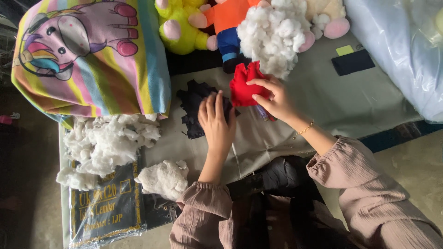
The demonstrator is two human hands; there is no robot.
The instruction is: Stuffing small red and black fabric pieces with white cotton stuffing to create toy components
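My right hand (273, 99) grips a small red fabric piece (242, 84), held up above the pale cloth sheet (323, 101). My left hand (216, 121) lies palm down on a pile of dark navy fabric pieces (194, 103), fingers together and pressing on it. A mound of white stuffing fibre (272, 34) sits just beyond the red piece. A thin gold bracelet shows on my right wrist.
A striped pillow with a cartoon animal print (92, 55) stands at the left. Loose white stuffing (108, 143) lies below it, beside a black plastic packet (108, 207). Plush toys (184, 25) line the far edge. A clear plastic bag (397, 50) fills the right.
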